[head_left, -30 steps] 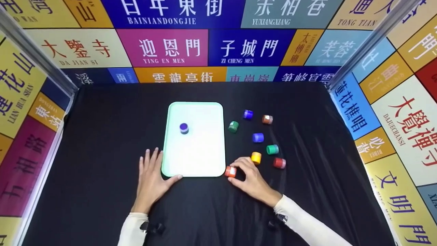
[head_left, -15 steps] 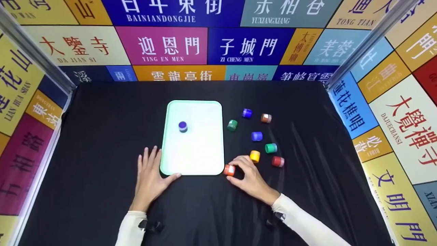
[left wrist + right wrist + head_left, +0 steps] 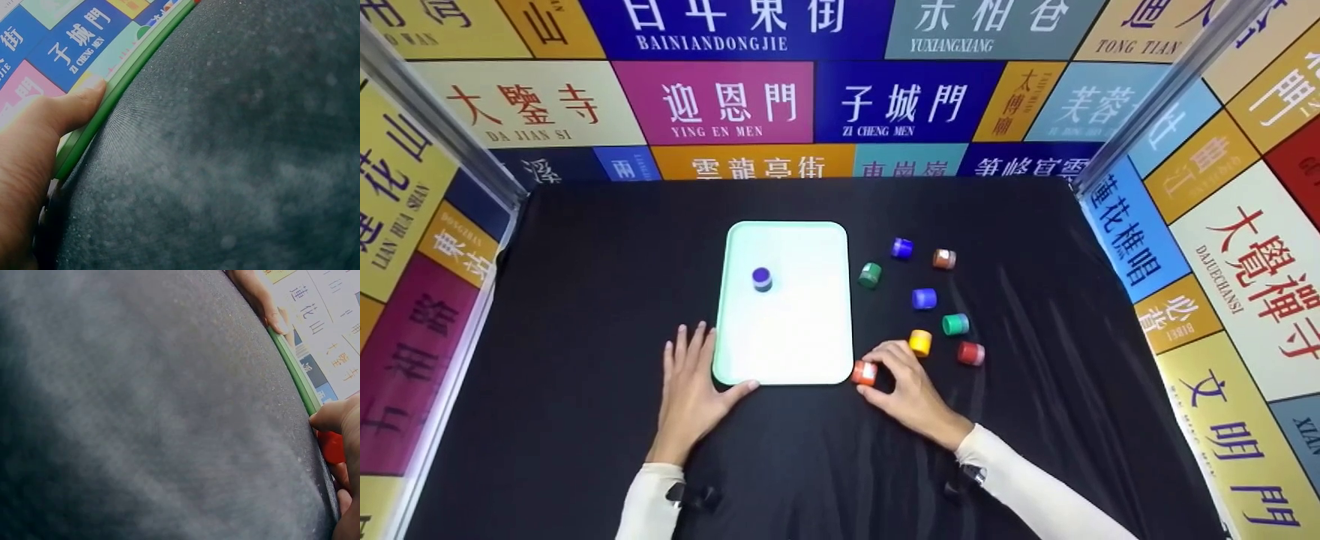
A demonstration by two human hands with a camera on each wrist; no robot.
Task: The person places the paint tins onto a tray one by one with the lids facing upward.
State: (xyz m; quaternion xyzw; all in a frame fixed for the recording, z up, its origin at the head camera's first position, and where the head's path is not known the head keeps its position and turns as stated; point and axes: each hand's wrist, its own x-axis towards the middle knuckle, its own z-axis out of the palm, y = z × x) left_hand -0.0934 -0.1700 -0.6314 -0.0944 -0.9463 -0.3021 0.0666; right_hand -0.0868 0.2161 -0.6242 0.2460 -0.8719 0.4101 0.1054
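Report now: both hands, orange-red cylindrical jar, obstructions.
Left hand on rim of pale-green rectangular tray. Right hand pinching orange-red jar by tray's corner. Yellow cylindrical jar possibly crowding that hand.

right hand holds red jar; left hand touches green tray

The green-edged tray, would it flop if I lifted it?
Probably not: the tray has straight edges, so it looks stiff. It looks shallow, so perhaps light for its size. The purple jar sits loose on it and might slide if tilted.
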